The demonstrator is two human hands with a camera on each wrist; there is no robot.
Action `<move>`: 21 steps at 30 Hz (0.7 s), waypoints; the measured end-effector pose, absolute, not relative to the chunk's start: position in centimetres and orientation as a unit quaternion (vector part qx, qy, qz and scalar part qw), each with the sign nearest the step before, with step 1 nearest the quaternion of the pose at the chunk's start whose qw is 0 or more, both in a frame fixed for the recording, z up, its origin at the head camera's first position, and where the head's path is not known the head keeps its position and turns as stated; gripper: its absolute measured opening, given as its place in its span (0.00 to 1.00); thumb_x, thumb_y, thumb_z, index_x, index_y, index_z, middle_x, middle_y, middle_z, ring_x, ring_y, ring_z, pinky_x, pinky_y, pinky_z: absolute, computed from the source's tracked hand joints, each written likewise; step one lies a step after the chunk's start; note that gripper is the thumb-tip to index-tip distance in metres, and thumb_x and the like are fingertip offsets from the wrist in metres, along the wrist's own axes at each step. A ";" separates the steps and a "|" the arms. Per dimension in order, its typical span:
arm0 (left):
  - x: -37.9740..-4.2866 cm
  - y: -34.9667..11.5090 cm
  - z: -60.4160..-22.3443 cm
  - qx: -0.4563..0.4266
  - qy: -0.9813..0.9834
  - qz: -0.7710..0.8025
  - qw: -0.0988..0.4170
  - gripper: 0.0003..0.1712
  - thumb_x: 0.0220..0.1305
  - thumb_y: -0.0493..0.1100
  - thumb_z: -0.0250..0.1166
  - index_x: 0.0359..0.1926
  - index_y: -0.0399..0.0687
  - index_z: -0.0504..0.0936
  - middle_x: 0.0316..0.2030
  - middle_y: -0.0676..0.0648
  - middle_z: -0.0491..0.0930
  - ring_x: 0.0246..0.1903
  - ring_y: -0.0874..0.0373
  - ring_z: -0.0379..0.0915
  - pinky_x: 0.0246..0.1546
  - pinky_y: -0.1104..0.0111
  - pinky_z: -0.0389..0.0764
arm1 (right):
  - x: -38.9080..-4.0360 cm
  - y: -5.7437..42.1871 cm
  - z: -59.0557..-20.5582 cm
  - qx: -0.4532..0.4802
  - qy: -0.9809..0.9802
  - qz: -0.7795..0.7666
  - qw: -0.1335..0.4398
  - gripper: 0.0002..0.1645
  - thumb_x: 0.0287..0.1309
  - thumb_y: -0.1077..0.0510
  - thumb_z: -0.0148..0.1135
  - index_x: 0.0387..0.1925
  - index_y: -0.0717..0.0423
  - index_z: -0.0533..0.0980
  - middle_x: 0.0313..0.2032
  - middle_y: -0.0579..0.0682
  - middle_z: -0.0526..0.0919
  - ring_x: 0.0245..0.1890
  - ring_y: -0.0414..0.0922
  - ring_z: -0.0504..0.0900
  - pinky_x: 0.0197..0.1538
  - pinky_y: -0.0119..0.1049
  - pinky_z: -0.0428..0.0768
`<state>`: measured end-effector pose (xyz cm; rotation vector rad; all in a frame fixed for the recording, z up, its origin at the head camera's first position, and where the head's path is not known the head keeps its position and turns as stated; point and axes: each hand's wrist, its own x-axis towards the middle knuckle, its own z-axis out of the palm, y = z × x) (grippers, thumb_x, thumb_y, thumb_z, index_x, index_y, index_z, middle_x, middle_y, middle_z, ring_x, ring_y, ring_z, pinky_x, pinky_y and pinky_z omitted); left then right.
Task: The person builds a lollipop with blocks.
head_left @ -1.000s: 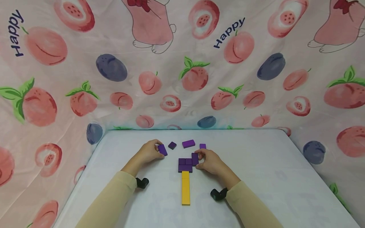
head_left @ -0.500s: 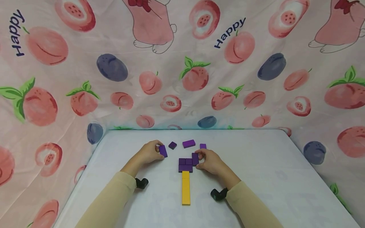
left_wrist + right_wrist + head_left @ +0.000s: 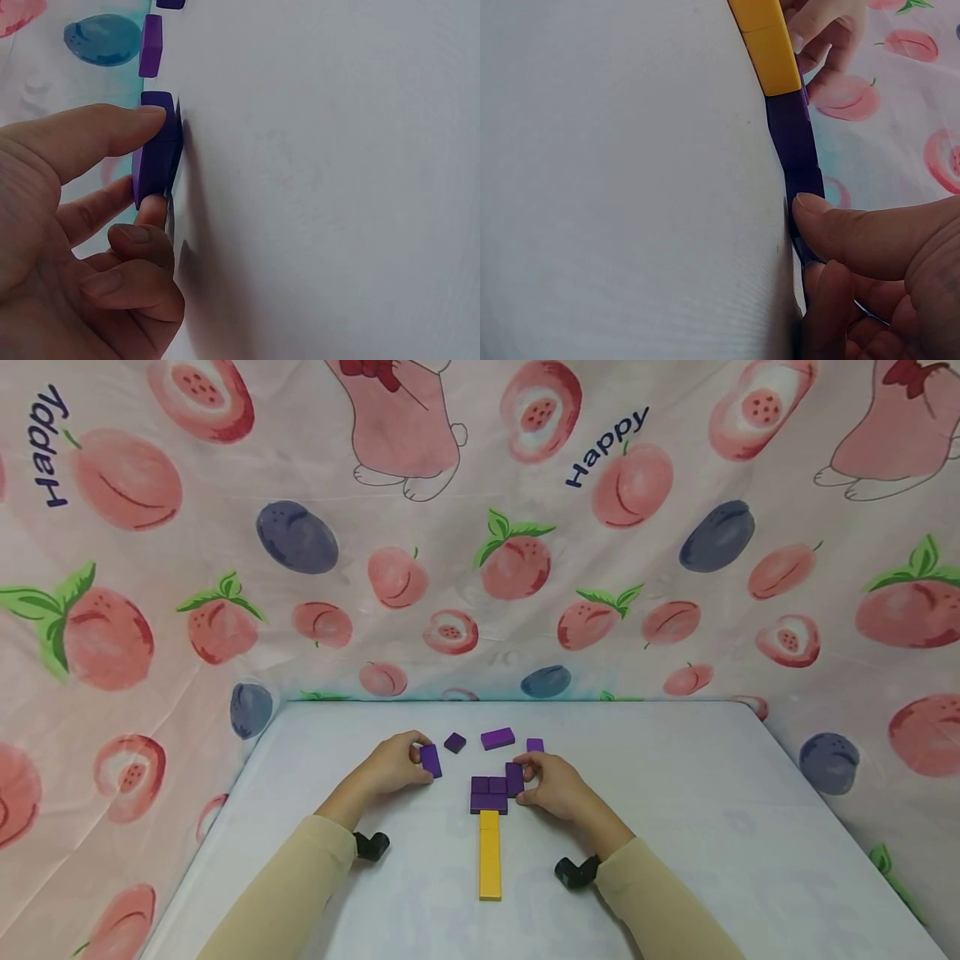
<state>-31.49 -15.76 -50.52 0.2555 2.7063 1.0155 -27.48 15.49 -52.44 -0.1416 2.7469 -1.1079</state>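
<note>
My left hand [image 3: 395, 763] pinches a purple block [image 3: 431, 761] between thumb and fingers, left of the other blocks. In the left wrist view the thumb lies on one end of this block and a fingertip on the other. My right hand [image 3: 553, 783] holds another purple block [image 3: 514, 779] upright in the head view, against the right side of a cluster of purple blocks [image 3: 489, 802]. Below that cluster runs a yellow strip of blocks [image 3: 490, 860], touching it. In the right wrist view the right thumb [image 3: 840, 225] covers part of the dark purple block.
Behind the cluster lie a small purple block [image 3: 454, 742], a longer purple block [image 3: 497, 738] and one [image 3: 535, 745] partly behind the right hand. All rest on the white table [image 3: 675, 793]. A fruit-print cloth [image 3: 480, 568] hangs behind the table.
The left hand and its purple block have shifted very slightly toward the person. The right hand and the cluster stay in place.
</note>
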 end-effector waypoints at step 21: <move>-30.5 -14.6 -49.9 0.116 0.921 0.351 0.122 0.34 0.56 0.40 0.82 0.64 0.49 0.82 0.43 0.46 0.79 0.42 0.53 0.74 0.48 0.59 0.76 | -27.4 15.5 -52.5 -0.045 0.920 -0.378 0.090 0.35 0.53 0.61 0.83 0.63 0.47 0.81 0.40 0.46 0.79 0.42 0.46 0.75 0.47 0.39 0.76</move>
